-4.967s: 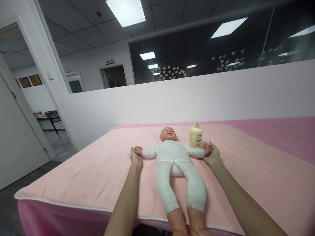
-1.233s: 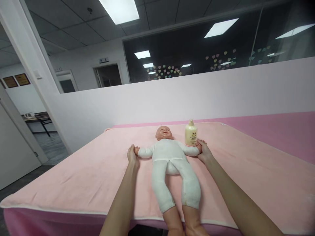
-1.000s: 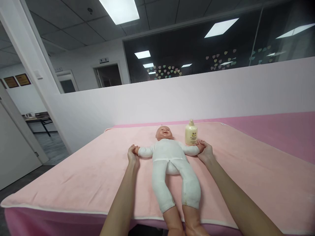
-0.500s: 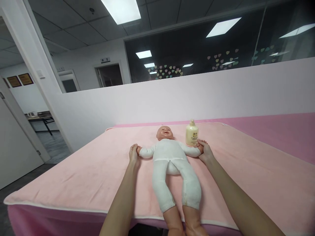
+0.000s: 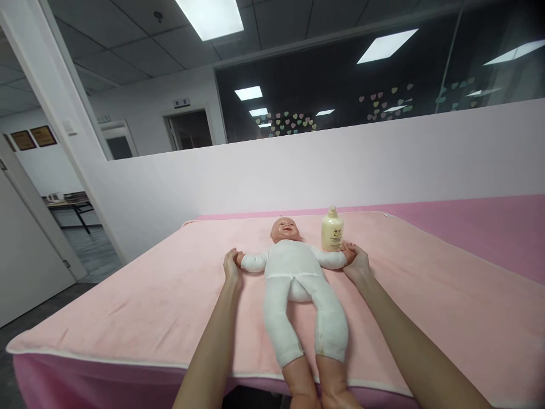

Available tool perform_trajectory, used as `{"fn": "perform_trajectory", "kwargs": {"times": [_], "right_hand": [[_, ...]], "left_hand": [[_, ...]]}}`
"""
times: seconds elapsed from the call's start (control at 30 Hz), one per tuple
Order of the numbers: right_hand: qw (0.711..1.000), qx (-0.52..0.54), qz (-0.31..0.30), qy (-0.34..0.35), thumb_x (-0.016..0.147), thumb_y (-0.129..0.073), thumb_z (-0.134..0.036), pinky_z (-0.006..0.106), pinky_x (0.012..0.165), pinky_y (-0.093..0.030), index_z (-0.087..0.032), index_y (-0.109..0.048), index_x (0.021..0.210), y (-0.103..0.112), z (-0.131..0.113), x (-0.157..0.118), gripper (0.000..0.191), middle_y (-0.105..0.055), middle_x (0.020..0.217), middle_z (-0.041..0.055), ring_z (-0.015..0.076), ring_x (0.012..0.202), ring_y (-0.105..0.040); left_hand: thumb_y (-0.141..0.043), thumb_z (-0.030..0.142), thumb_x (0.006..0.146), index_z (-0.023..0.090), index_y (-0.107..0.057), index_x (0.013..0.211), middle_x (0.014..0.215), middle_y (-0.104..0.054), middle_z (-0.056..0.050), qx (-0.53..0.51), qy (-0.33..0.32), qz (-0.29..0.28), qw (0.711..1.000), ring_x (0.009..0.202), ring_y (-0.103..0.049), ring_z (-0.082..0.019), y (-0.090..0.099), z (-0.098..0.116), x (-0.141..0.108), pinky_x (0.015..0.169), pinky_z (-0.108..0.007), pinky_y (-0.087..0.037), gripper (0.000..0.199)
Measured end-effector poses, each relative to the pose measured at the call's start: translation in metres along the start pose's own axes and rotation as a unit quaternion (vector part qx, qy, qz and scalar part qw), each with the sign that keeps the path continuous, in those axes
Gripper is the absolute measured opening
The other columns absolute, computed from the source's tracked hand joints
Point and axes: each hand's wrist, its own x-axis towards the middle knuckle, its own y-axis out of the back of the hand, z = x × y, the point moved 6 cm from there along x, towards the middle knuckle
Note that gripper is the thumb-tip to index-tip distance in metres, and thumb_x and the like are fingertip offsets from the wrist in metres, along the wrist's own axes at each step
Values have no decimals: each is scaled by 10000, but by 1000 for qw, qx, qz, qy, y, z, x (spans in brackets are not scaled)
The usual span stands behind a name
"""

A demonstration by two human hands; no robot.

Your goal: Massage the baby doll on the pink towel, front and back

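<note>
A baby doll [image 5: 293, 261] with a white cloth body lies on its back on a pink blanket [image 5: 170, 301], head away from me and arms spread. My left hand [image 5: 232, 265] is closed round the doll's hand on the left side. On the right, my right hand [image 5: 357, 263] grips the doll's other hand, fingers partly hidden behind it. Just behind that doll hand stands a pale yellow pump bottle [image 5: 332, 230], upright with dark print on its front. The doll's bare feet reach past the blanket's near edge.
A low white wall [image 5: 323, 165] with a dark window [image 5: 340, 85] above it runs behind the pink-covered table. Heart stickers dot the glass. At left are a white door [image 5: 29, 244] and a doorway showing a desk [image 5: 70, 204].
My right hand has shifted slightly, and its fingers now sit lower around the doll's hand. The left hand, doll body and bottle look nearly the same.
</note>
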Motion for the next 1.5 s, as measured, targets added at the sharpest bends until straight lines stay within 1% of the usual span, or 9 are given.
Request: {"fn": "perform_trajectory", "kwargs": {"times": [0.1, 0.2, 0.37, 0.5, 0.7, 0.87, 1.17, 1.37, 1.5], "right_hand": [[998, -48, 42, -8, 599, -601, -84, 220, 533, -528, -205, -456, 625, 4, 2, 1, 190, -556, 569, -77, 78, 512, -542], [996, -73, 47, -2, 618, -638, -98, 199, 524, -519, -204, -471, 626, 5, 3, 5, 199, -560, 568, -83, 67, 499, -530], [995, -89, 39, 10, 624, -670, -112, 186, 515, -508, -209, -479, 630, 7, 5, 7, 214, -552, 556, -91, 64, 499, -526], [994, -96, 36, 21, 629, -680, -130, 182, 506, -489, -210, -498, 651, 3, 4, 3, 199, -561, 562, -87, 64, 496, -517], [1000, -5, -5, -24, 661, -521, -156, 252, 547, -514, -210, -490, 652, -2, 2, -1, 63, -587, 613, -42, 102, 535, -550], [1000, -4, -22, -17, 580, -503, -94, 255, 535, -508, -210, -455, 642, -1, 1, -1, 140, -573, 618, -54, 93, 508, -528], [999, -34, 8, -3, 592, -626, -39, 220, 512, -522, -210, -469, 630, -2, 0, -1, 235, -550, 557, -87, 72, 475, -526], [996, -84, 18, 18, 639, -702, -144, 193, 503, -504, -209, -527, 674, 2, 4, 3, 190, -609, 617, -71, 73, 519, -557], [997, -68, -22, 3, 702, -664, -256, 217, 518, -510, -212, -506, 680, -1, 5, 3, 166, -600, 626, -63, 82, 521, -550]], "left_hand": [[-557, 130, 743, 161, -575, 818, 692, -595, -8, 15, 7, -8, 1000, 652, -574, -123, 0, -1, 0, 639, -246, -454, 83], [-560, 146, 782, 160, -546, 781, 669, -572, 0, 9, 21, -17, 1000, 615, -555, -112, 0, -3, 3, 645, -249, -452, 19], [-597, 262, 818, 163, -517, 764, 660, -565, 7, 12, 14, -28, 999, 586, -547, -105, 0, -4, 2, 641, -252, -454, 138], [-604, 381, 813, 171, -508, 766, 626, -559, 11, 18, 0, -7, 1000, 565, -550, -113, 0, -4, 1, 624, -259, -451, 235], [-552, 213, 756, 172, -531, 778, 633, -567, 1, -35, 38, 14, 999, 580, -568, -115, 0, -7, 5, 620, -242, -448, 51], [-554, 165, 689, 168, -553, 810, 654, -586, -3, -40, 34, -2, 999, 606, -578, -127, 0, -6, 4, 621, -250, -447, 122], [-579, 199, 734, 164, -539, 746, 657, -585, 0, 27, 25, 5, 999, 598, -555, -116, -1, -2, -2, 637, -257, -451, 55], [-608, 359, 793, 175, -505, 722, 620, -556, 12, 11, 4, -4, 1000, 573, -550, -116, -2, -1, -3, 636, -262, -456, 223], [-546, 378, 830, 177, -519, 748, 609, -539, 12, -28, 30, 15, 999, 572, -557, -115, 0, -5, 1, 643, -254, -457, 219]]}}
